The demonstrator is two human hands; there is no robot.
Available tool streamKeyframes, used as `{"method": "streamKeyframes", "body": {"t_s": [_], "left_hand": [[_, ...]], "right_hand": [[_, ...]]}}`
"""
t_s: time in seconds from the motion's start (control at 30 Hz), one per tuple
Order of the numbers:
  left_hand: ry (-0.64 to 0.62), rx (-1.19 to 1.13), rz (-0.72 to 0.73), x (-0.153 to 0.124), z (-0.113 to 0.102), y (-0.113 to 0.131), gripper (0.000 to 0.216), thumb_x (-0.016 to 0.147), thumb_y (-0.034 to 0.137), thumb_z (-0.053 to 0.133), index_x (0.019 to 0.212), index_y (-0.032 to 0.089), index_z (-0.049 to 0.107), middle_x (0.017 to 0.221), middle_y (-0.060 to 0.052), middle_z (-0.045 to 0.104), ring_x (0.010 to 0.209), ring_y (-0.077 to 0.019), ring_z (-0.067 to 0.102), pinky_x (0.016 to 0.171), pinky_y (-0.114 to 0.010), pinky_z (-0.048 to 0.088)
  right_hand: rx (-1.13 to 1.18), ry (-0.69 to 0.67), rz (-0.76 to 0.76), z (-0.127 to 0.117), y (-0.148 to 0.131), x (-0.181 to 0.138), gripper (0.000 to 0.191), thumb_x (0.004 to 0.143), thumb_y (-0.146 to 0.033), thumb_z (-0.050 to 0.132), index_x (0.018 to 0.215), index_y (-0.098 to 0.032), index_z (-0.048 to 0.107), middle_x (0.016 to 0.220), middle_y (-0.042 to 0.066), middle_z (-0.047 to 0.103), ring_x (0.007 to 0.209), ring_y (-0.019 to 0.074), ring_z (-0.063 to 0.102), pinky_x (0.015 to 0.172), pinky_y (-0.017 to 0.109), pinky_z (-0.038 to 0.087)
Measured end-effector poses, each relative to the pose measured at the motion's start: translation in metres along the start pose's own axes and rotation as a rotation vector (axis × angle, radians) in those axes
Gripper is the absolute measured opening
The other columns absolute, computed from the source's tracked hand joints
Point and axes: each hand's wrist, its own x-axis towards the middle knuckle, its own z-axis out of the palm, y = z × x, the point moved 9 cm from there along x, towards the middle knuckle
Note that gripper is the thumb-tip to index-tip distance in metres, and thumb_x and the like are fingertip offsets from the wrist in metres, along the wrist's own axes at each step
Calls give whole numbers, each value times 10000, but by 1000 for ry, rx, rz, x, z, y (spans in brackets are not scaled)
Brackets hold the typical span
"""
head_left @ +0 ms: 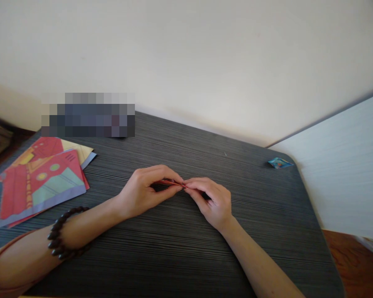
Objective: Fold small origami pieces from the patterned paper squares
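Observation:
Over the middle of the dark table, my left hand [147, 186] pinches a thin red piece of paper [167, 182] between thumb and fingers. It shows almost edge-on, and much of it is hidden behind the fingers. From the other side, the fingertips of my right hand [214, 200] close on its right end, so the two hands nearly meet. Several colourful printed paper sheets [57, 186], mostly red with green and yellow shapes, lie in a loose stack left of my left hand.
A small blue folded piece [279, 163] rests near the right back corner of the table [186, 256]. A blurred-out dark object [90, 118] stands at the back left. The pale wall [186, 62] runs behind, and a white panel [342, 178] borders the right side.

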Motion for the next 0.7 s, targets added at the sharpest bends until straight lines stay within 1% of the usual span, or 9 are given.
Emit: {"method": "streamKeyframes", "body": {"t_s": [0.17, 0.3, 0.43, 0.53, 0.6, 0.7], "left_hand": [[-32, -89, -39, 1, 2, -2, 91, 808, 211, 646, 877, 208, 705, 823, 11, 697, 740, -88, 643, 654, -155, 501], [-70, -139, -99, 3, 5, -4, 97, 798, 222, 645, 866, 201, 711, 840, 4, 709, 764, -104, 655, 673, -165, 508], [-110, -154, -261, 2, 8, -14, 113, 780, 283, 656, 812, 191, 714, 792, 8, 717, 715, -113, 656, 639, -168, 495], [-165, -199, -390, -3, 12, -21, 143, 776, 324, 658, 799, 194, 713, 685, 21, 696, 628, -101, 626, 571, -161, 466], [-214, -312, -479, -7, 18, -26, 158, 784, 335, 649, 797, 187, 703, 646, 26, 678, 585, -90, 603, 552, -159, 460], [-335, -562, -607, -14, 31, -28, 166, 793, 328, 641, 768, 170, 683, 690, 17, 687, 556, -77, 590, 530, -157, 472]], "right_hand": [[-17, 22, -13, -4, -3, 0, 157, 805, -90, 641, 925, -190, 644, 957, 48, 679, 850, 127, 654, 729, 258, 550], [-10, 10, -22, -3, -4, 0, 160, 803, -81, 641, 925, -184, 641, 945, 50, 676, 842, 123, 650, 719, 246, 546], [-50, 25, -62, -4, -6, -2, 194, 808, -82, 635, 958, -205, 642, 956, 42, 670, 846, 116, 646, 717, 239, 542], [-96, 29, -106, -3, -8, -4, 226, 821, -91, 621, 999, -230, 636, 939, 24, 676, 808, 103, 648, 682, 218, 536], [-136, 31, -141, -3, -11, -5, 224, 824, -108, 623, 1006, -237, 633, 922, 16, 679, 777, 95, 647, 652, 203, 524], [-219, 28, -205, -3, -17, -7, 206, 816, -142, 645, 996, -242, 632, 889, 4, 679, 728, 85, 636, 628, 194, 502]]}}
